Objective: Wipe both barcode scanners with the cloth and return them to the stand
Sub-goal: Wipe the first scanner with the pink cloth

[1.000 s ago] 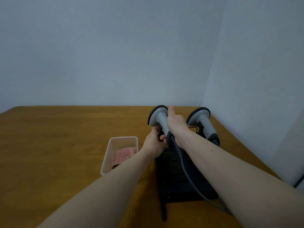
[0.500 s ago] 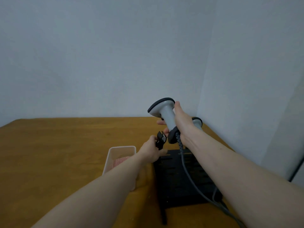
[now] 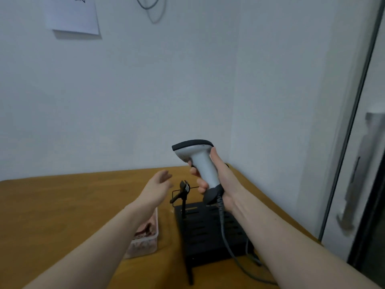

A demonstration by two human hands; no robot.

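Pale wall [image 3: 166, 90] fills most of the view, a sheet of paper [image 3: 71, 15] pinned high on it and a glass door [image 3: 366, 163] at the right edge. Below sits a wooden table [image 3: 62, 205].

On the table, toward the right: a black stand [image 3: 208, 232] with a thin upright holder [image 3: 183, 192] that carries no scanner. Just left of the stand, a clear plastic tub [image 3: 149, 245], partly hidden by the left forearm, holds a reddish cloth [image 3: 145, 230].

Right hand [image 3: 223, 184] grips a grey barcode scanner [image 3: 200, 161] by the handle, lifted above the stand, head pointing left. Its cable [image 3: 225, 236] trails down across the stand. Left hand [image 3: 156, 188] holds nothing, fingers loosely spread, hovering near the holder and above the tub's far end.

Second scanner cannot be made out here; possibly behind the right hand.

Judgement on progress: early. One scanner is off the stand, cloth lies unused in the tub, so no wiping is under way. Left: pick up the cloth, wipe this scanner, reseat it, repeat for the other.
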